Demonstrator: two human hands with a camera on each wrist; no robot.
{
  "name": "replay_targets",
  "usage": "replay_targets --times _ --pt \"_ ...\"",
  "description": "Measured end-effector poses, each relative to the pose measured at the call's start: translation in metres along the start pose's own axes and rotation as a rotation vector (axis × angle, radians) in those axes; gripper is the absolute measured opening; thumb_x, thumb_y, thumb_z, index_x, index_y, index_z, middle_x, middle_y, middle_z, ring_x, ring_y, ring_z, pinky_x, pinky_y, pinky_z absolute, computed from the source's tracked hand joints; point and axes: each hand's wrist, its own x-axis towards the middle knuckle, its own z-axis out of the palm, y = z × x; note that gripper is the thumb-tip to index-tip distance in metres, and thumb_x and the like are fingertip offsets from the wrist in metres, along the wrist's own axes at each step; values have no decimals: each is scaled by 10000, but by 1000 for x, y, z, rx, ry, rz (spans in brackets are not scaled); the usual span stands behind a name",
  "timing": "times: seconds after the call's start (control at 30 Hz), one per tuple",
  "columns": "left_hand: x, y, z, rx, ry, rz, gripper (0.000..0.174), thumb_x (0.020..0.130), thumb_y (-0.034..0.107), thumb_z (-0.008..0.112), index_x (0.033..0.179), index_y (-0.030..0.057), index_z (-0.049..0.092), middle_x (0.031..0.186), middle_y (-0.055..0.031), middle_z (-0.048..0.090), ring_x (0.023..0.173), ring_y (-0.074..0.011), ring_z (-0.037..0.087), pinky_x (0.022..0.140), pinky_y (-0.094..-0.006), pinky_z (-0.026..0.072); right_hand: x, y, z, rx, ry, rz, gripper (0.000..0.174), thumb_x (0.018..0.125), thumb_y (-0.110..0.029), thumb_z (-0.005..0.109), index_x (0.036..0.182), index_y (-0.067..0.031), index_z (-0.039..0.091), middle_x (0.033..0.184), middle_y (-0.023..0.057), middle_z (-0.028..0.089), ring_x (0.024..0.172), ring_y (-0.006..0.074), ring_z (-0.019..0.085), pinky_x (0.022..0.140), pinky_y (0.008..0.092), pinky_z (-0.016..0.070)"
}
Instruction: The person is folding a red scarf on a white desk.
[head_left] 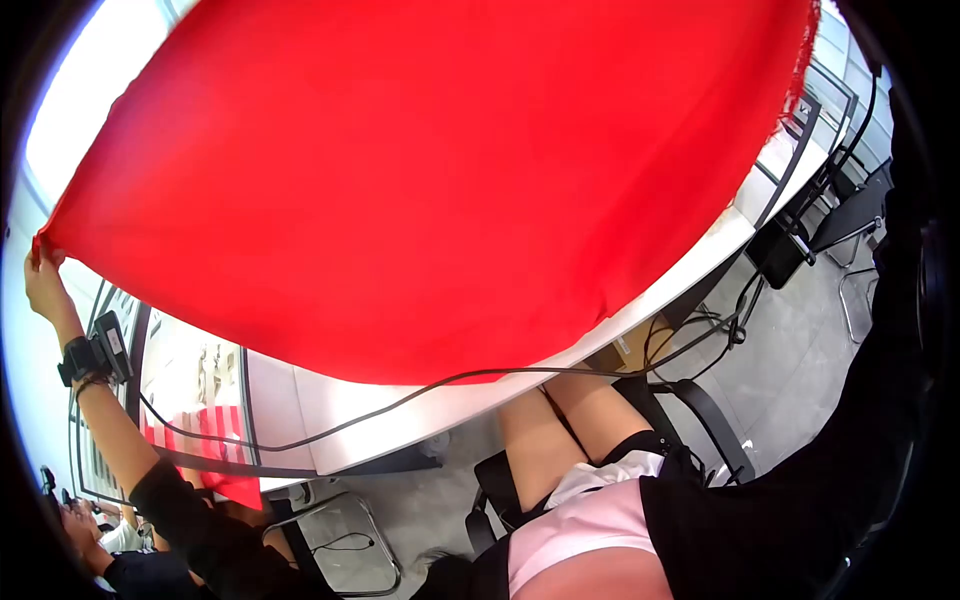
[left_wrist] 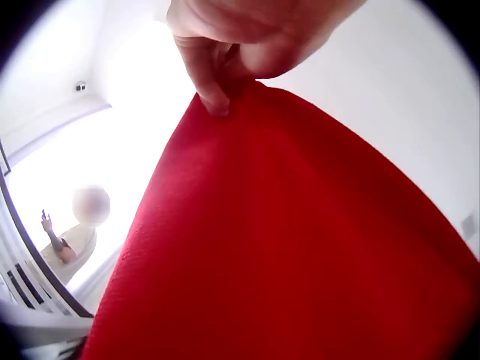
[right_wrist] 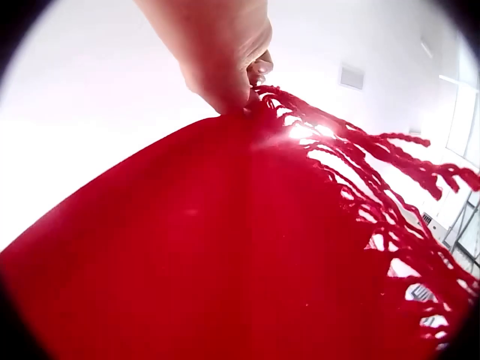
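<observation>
Fingers (left_wrist: 201, 69) of left hand (left_wrist: 262, 30) and right hand (right_wrist: 221, 56), each pinching a corner of fringed red cloth (head_left: 430, 190), presumably keeping it spread above the white surface (head_left: 335, 398)

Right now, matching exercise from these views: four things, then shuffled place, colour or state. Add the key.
Things
1. cloth
2. left hand
3. right hand
4. table

Matches
A. pinching where the fringe hangs
B. white, partly hidden in the head view
C. red, spread out between two grips
D. pinching a corner where no strands show

Pairs: 1-C, 2-D, 3-A, 4-B
</observation>
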Motion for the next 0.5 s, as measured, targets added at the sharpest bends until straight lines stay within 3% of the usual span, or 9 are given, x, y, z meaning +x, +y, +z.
replay_targets --times 0.13,0.5 --pt "42 -74 -1 278 103 126 433 867 408 497 1092 51 594 886 -46 683 864 -195 626 793 -284 433 -25 18 14 31 -22 28 144 697 -121 561 767 -3 605 787 191 610 792 360 590 655 438 482" --pt "85 0 -76 449 100 99 439 866 424 498 1081 57 607 895 -40 682 857 -186 625 794 -278 426 -97 60 67 119 -68 87 171 666 -130 582 751 15 616 769 188 622 775 339 612 634 430 500"
